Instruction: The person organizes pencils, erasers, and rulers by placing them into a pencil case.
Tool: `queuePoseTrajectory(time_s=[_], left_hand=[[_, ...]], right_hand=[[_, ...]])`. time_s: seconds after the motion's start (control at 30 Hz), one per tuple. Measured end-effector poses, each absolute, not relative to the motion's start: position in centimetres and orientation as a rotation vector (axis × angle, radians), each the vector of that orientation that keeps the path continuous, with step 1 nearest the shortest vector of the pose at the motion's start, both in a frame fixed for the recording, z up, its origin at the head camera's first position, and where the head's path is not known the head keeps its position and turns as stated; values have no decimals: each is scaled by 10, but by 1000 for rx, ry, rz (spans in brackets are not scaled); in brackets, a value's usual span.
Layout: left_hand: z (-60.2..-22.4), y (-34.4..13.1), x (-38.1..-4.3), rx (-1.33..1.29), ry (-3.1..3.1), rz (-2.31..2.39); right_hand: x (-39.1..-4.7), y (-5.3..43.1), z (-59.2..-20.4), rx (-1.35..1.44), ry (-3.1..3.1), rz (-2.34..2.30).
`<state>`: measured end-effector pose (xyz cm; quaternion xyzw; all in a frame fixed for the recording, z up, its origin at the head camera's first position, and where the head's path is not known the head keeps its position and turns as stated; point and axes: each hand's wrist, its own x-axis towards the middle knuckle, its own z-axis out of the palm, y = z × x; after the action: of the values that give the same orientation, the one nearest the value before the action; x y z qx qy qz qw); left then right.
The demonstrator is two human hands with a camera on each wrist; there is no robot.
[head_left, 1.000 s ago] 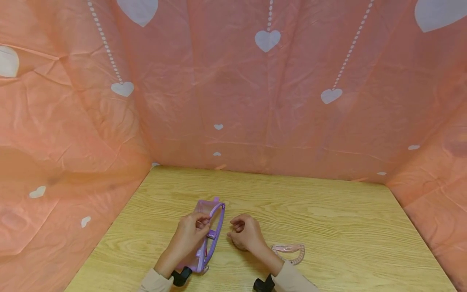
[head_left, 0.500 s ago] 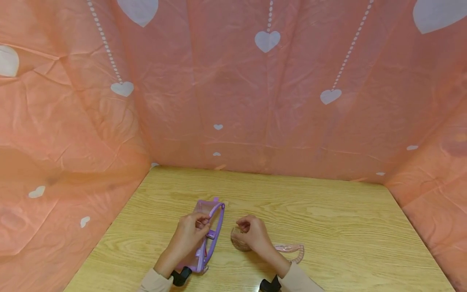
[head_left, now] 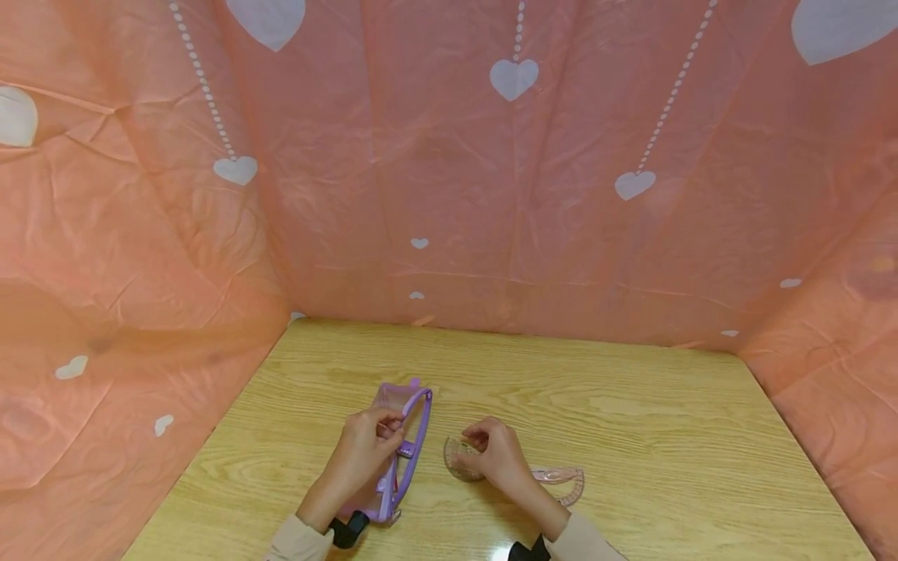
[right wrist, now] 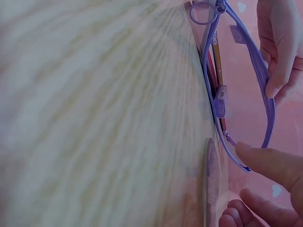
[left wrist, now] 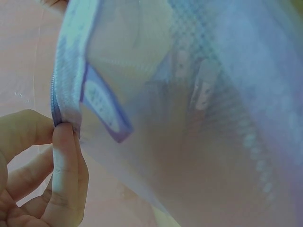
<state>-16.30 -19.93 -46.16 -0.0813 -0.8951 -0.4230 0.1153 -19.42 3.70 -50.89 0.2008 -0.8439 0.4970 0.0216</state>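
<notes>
My left hand (head_left: 361,448) pinches the zippered rim of a purple see-through pencil case (head_left: 391,397), whose mouth gapes toward the right. Close up in the left wrist view, thumb and fingertips grip the zipper band beside a small purple fabric tag (left wrist: 108,109). Pencils (right wrist: 217,56) and a small purple block (right wrist: 220,101) show within the mouth in the right wrist view. My right hand (head_left: 498,456) hovers with bent, parted fingers over a clear round-edged protractor (head_left: 452,461) on the table, holding nothing.
A pinkish clear protractor (head_left: 578,488) lies right of the right hand, partly behind the forearm. The wood-grain table (head_left: 631,421) is enclosed by a pink cloth backdrop (head_left: 449,171) with white hearts at the back and sides.
My right hand has shifted rightward, away from the pencil case, uncovering more of the clear protractor. The left hand and the case have stayed in place.
</notes>
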Motion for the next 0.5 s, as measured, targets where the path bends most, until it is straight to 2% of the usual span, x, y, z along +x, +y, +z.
queuePoseTrajectory(time_s=[0.5], left_hand=[[-464,-200,-164,-276,-2605,-1241]], right_hand=[[-190,43,-507,584,-2741,1531]])
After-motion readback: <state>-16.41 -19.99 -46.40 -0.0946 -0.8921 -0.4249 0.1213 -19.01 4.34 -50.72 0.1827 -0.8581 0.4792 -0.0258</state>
